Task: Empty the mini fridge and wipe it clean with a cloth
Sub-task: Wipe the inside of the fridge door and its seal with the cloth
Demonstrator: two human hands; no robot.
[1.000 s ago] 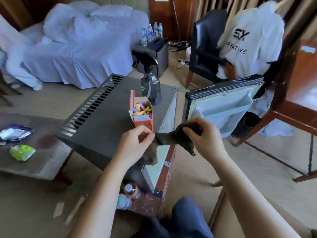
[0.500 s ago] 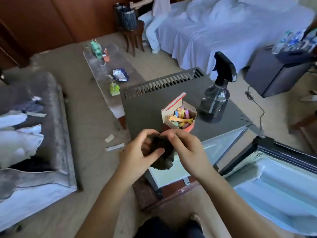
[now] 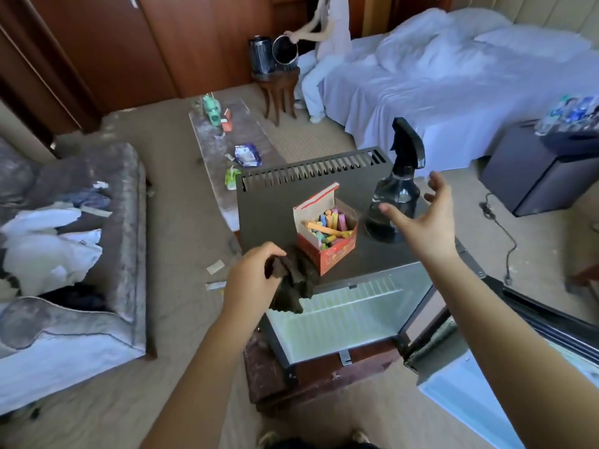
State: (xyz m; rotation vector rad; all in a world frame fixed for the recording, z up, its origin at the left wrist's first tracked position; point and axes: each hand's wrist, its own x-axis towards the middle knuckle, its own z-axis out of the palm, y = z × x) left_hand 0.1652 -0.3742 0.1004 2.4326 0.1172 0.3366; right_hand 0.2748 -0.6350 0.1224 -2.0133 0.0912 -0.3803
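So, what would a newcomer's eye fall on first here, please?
Probably the open red cardboard box of coloured chalk sticks on top of the dark grey mini fridge, beside a dark plastic spray bottle. The open right hand reaches toward that bottle, while the left hand grips a crumpled dark brown cloth.

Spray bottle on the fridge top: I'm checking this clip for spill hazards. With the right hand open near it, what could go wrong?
1. The right hand is open beside the spray bottle, which stands near the right edge of the mini fridge; a clumsy grab might tip it off.
2. The open chalk box sits close by, and the cloth gripped by the left hand hangs next to it; a sweep could spill chalk.
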